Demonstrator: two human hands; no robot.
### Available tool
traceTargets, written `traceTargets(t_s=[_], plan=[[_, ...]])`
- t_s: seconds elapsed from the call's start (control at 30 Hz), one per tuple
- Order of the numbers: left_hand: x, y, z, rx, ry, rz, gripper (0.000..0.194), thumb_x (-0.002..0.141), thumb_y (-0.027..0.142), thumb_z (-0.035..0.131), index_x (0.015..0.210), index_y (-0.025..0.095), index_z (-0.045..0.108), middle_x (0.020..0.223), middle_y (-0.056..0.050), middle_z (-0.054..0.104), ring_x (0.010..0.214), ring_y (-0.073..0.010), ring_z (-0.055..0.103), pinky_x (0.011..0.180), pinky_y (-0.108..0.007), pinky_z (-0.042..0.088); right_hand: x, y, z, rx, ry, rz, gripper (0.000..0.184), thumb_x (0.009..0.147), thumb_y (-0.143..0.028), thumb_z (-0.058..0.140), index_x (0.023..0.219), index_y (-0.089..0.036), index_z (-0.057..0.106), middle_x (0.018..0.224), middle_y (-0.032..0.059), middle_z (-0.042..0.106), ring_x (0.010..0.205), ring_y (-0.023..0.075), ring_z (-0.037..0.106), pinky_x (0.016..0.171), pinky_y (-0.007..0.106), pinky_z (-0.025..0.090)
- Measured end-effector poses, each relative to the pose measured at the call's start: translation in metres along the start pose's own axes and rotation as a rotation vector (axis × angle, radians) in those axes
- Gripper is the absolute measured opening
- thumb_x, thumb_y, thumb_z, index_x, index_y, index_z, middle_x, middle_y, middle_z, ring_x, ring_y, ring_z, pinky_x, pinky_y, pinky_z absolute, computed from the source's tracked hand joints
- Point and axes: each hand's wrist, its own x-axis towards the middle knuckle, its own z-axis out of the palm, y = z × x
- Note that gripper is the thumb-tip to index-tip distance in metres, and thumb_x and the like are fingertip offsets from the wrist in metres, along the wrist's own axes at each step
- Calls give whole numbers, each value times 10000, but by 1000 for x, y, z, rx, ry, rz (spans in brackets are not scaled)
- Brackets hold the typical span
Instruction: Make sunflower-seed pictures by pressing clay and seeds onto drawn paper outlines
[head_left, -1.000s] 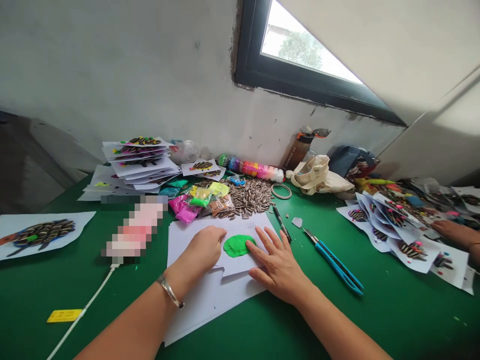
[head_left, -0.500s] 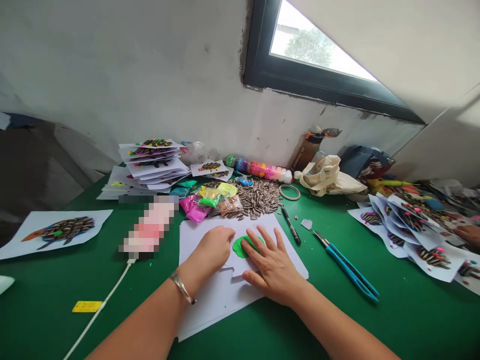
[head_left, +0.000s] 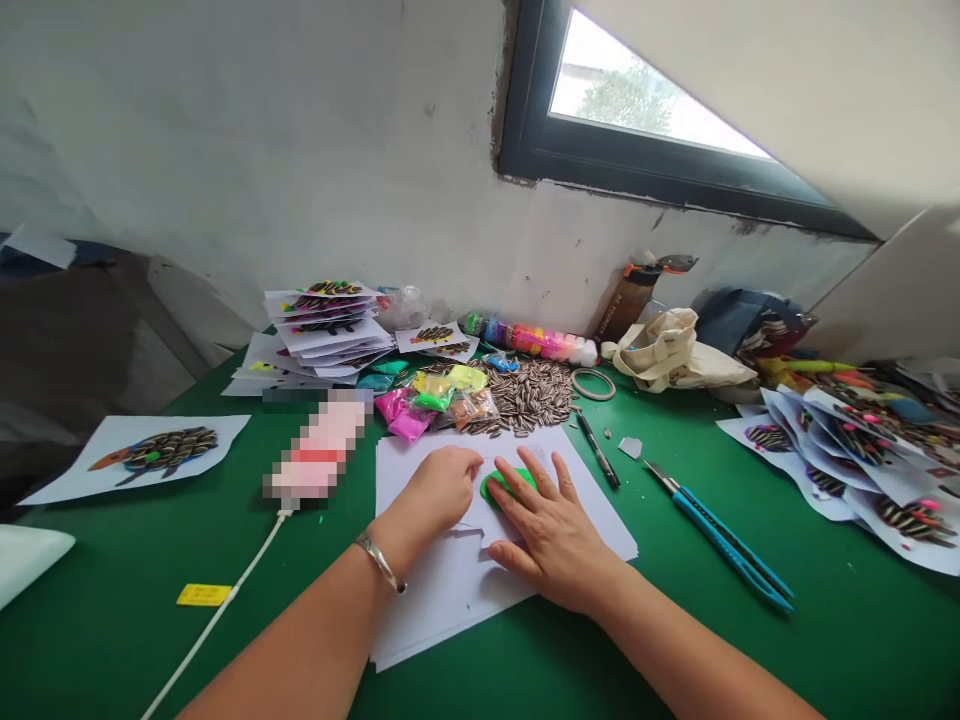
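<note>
My right hand [head_left: 551,535] lies flat with its fingers spread, pressing on a flattened patch of bright green clay [head_left: 489,490]. The clay is on a small white sheet [head_left: 499,535], and my fingers cover much of it. Just left of the clay, my left hand [head_left: 439,492] is closed, thumb and finger pinched together by the small sheet's edge. Whatever is between those fingers is hidden. Beneath both hands is a stack of larger white paper [head_left: 427,620].
Behind the paper lie bagged coloured clay [head_left: 409,420] and sunflower seeds [head_left: 532,395]. A black pen [head_left: 598,450] and blue tweezers [head_left: 731,540] are at right. Seed pictures [head_left: 169,452] lie left, with a white cable [head_left: 217,615]; stacked sheets [head_left: 330,335] stand behind.
The view has swung slightly left, so things sit further right in the frame. My right hand has slid a little left across the green clay. My left hand keeps its closed shape.
</note>
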Motion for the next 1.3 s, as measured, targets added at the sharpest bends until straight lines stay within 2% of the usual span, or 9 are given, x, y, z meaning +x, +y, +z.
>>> traceTargets(t_s=[0.27,0.47,0.63,0.77,0.93,1.1,1.23,1.3], plan=[[2,-3,-1,-17,9,-8,271,800,111,427,737,170,685,742,-53,679,687,-172,549,602,-268,330,4,-6,-2,15,-14,-11,639,903,-646,414,1457,-330,377,1559,57,301,1440,393,148,1103,690,41],[1,-1,-3,-28,9,-15,272,796,106,422,727,171,677,727,-49,669,690,-170,544,605,-273,333,5,-8,-1,35,-6,48,619,896,-642,429,1421,-314,441,1524,86,367,1429,386,198,1108,679,69],[1,-1,-2,-31,17,-20,266,802,111,424,722,173,670,709,-44,655,676,-167,536,603,-271,333,5,-9,2,13,42,36,677,884,-645,451,1465,-308,372,1539,111,331,1426,388,202,1109,671,76],[2,-3,-1,-26,17,-15,258,800,110,418,686,174,640,705,-42,646,667,-166,525,589,-269,319,5,-9,3,11,15,53,633,891,-656,424,1427,-321,433,1524,97,364,1421,394,211,1103,683,52],[2,-2,-3,-22,4,-11,249,790,93,415,660,179,609,667,-29,623,648,-159,520,573,-263,300,6,-9,5,13,0,114,692,889,-673,399,1468,-295,368,1550,117,307,1428,392,202,1106,679,81],[2,1,-3,-8,3,-12,242,784,85,422,652,177,603,684,-38,631,656,-165,513,576,-269,295,8,-8,6,38,-33,166,676,901,-682,350,1459,-301,382,1558,113,288,1428,392,210,1102,683,101],[1,2,-3,11,8,-14,250,777,70,423,654,176,614,693,-47,641,661,-172,519,582,-276,295,9,-7,7,45,-49,191,651,911,-677,326,1437,-304,418,1543,96,330,1424,388,223,1101,681,115],[1,2,-3,18,9,-14,250,776,68,429,657,175,621,691,-48,646,660,-174,523,582,-278,295,9,-7,6,42,-52,201,649,914,-670,329,1448,-309,401,1559,97,294,1427,392,212,1097,685,117]])
